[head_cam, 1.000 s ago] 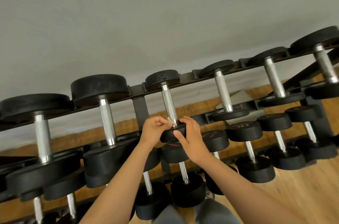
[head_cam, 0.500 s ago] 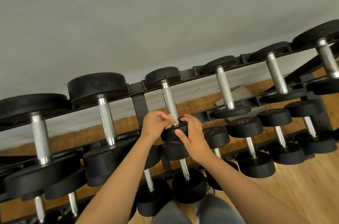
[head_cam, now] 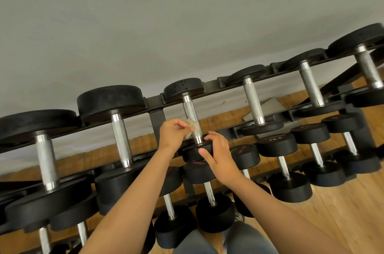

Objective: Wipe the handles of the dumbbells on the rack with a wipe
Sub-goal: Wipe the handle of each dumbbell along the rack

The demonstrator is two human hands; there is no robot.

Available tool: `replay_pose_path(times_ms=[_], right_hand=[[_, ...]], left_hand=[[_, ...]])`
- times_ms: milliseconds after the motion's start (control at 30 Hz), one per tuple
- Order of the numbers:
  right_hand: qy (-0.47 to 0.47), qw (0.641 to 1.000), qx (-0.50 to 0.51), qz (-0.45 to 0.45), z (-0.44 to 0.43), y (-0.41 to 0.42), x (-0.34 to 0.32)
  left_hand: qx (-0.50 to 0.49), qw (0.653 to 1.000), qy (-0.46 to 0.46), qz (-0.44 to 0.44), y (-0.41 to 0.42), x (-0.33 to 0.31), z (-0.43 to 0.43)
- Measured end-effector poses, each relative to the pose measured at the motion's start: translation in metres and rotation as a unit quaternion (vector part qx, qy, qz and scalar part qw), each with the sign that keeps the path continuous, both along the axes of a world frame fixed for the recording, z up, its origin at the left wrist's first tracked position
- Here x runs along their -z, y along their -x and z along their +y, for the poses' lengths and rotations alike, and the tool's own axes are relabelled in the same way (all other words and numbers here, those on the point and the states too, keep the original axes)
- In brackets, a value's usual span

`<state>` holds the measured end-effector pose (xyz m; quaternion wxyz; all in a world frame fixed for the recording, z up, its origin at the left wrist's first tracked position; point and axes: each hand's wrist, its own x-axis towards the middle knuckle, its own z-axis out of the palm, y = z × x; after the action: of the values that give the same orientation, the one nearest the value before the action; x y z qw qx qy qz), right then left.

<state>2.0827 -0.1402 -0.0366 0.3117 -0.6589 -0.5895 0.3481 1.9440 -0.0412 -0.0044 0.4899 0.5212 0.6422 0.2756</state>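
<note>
A black rack (head_cam: pixel 155 114) carries rows of black dumbbells with knurled silver handles. My left hand (head_cam: pixel 171 134) pinches a small crumpled whitish wipe (head_cam: pixel 190 125) against the lower part of the middle top-row dumbbell's handle (head_cam: pixel 190 112). My right hand (head_cam: pixel 218 154) grips that dumbbell's near black head (head_cam: pixel 194 153), thumb on its front face and fingers over its top edge. Part of the wipe is hidden by my left fingers.
More top-row dumbbells flank this one, with handles on the left (head_cam: pixel 121 139) and right (head_cam: pixel 253 104). Lower tiers hold smaller dumbbells (head_cam: pixel 278 145). A grey wall (head_cam: pixel 187 25) rises behind the rack. Wooden floor (head_cam: pixel 353 212) lies at right, my legs (head_cam: pixel 224 241) below.
My left hand has lifted a little up the handle, and the wipe now shows more clearly between its fingers. My right hand keeps its hold on the dumbbell head.
</note>
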Motion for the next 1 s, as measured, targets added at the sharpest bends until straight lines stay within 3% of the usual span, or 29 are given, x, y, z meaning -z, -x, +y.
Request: replay_pose_path(times_ms=[200, 400, 633, 833, 1000], right_hand=[[-0.004, 1.000, 0.002, -0.003, 0.000, 0.000, 0.002], [-0.004, 1.000, -0.003, -0.004, 0.000, 0.000, 0.003], [-0.012, 1.000, 0.000, -0.011, 0.000, -0.001, 0.004], [-0.021, 1.000, 0.000, 0.000, -0.001, 0.000, 0.006], [-0.007, 1.000, -0.003, -0.001, 0.000, 0.000, 0.005]], left_hand=[[0.046, 0.999, 0.023, 0.017, -0.001, 0.008, -0.023], [-0.025, 1.000, -0.015, -0.012, -0.009, -0.001, 0.001], [0.036, 0.999, 0.013, -0.005, -0.001, 0.004, 0.000], [-0.096, 0.994, 0.023, -0.040, -0.019, 0.006, -0.013], [-0.127, 0.990, 0.026, -0.059, -0.021, -0.002, -0.002]])
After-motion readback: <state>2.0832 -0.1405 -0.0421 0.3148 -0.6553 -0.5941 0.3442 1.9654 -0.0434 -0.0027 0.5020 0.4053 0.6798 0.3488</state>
